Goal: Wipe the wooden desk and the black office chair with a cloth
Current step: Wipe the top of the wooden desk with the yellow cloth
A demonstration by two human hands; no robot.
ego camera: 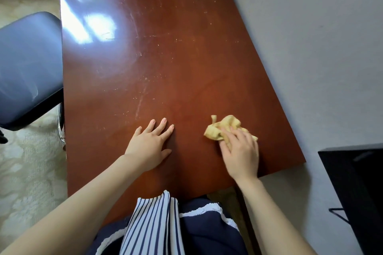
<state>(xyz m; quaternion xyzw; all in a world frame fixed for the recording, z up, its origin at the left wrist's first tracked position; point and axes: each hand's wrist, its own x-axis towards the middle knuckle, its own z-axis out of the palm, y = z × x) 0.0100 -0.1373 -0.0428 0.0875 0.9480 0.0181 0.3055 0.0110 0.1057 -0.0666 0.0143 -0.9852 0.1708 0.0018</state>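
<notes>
Table (165,58) of reddish-brown wood fills most of the head view, running from the person's body away to the far end, its right long edge against a pale wall (321,47). Its glossy top carries fine scratches and pale specks, with a bright reflection near the far left. Just beside its left edge stands the black office chair (29,64), its padded part showing over a pale patterned carpet (27,172). At the lower right, off the table's near corner, sits a black flat object (356,188) I cannot identify. The left hand (149,147) lies flat on the table near the near end, fingers straight and spread, holding nothing. Well to its right, close to the table's right edge, the right hand (241,151) presses down on a crumpled yellow cloth (223,128), fingers lying over it; whether they curl round it I cannot tell.
</notes>
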